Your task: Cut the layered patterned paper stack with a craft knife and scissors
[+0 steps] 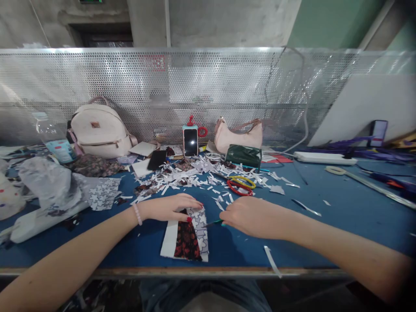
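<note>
My left hand (172, 209) lies open over the top of a patched sheet (187, 242), its fingers stretched out and pressing it to the blue table. The sheet has a white strip, a dark red floral strip and a lilac strip with white stars. Just to the right, my right hand (245, 216) is closed around a slim pointed tool (213, 223) with a greenish shaft. The tip points left and meets the sheet's right edge; its grip is hidden in my fingers. Behind my right hand lie scissors with red and yellow handles (240, 185).
Paper scraps (182, 177) litter the table behind my hands. Farther back are a pale backpack (99, 130), a propped phone (190, 142), a pink handbag (238, 135) and a green pouch (243, 155). A power strip (325, 158) lies right; a plastic bag (48, 182) sits left.
</note>
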{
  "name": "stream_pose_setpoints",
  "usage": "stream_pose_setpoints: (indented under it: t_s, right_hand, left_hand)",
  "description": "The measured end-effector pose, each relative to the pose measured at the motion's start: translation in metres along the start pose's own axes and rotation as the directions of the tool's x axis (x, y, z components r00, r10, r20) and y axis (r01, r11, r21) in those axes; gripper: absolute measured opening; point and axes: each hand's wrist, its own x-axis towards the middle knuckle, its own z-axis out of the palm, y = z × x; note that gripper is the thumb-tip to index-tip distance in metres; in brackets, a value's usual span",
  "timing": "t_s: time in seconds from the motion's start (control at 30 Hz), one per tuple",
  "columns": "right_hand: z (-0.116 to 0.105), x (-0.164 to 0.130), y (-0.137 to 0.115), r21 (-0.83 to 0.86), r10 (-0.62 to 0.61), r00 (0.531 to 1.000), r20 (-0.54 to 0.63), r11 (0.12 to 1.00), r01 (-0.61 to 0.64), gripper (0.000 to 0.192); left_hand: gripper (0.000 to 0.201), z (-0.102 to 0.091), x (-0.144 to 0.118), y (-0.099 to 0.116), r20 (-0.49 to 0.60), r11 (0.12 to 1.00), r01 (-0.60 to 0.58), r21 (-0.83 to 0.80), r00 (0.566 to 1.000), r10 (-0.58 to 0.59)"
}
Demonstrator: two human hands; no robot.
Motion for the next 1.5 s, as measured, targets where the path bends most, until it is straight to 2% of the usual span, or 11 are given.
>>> stream_pose_setpoints:
  t_s: [0.3, 0.6, 0.83, 1.17, 1.3, 1.5]
  right_hand:
    - [-0.003, -0.001, 0.005, -0.039, -0.041, 0.999, -0.006, 0.998, 0.041, 0.015]
    - [-0.002, -0.005, -0.023, -0.186, -0.036, 0.998, -0.046, 0.982, 0.027, 0.016]
    - [-0.01, -0.002, -0.018, -0.122, -0.051, 0.999, -0.017, 0.991, 0.049, 0.019]
    - [-0.009, 0.001, -0.014, -0.088, -0.039, 0.999, -0.018, 0.995, 0.038, 0.02]
    - [0.0, -0.002, -0.01, -0.049, -0.029, 0.999, -0.035, 0.998, 0.028, 0.017]
    - [0.028, -0.014, -0.012, 0.11, 0.085, 0.991, -0.108, 0.991, -0.073, 0.011]
  left_hand:
    - [0.046, -0.002, 0.001, 0.004, -0.001, 1.0, 0.002, -0.017, 1.0, -0.002]
    - [0.046, -0.002, 0.002, 0.005, 0.025, 0.999, 0.052, 0.004, 0.998, -0.052]
    - [0.045, -0.003, 0.003, 0.003, 0.032, 0.999, 0.051, 0.016, 0.998, -0.052]
    - [0.044, -0.001, 0.007, 0.006, 0.014, 0.999, 0.047, 0.021, 0.999, -0.047]
    - [0.044, 0.001, 0.007, 0.003, -0.022, 1.0, 0.023, 0.002, 0.999, -0.023]
    - [0.04, 0.003, 0.007, 0.0, -0.037, 1.0, 0.014, -0.005, 0.999, -0.014]
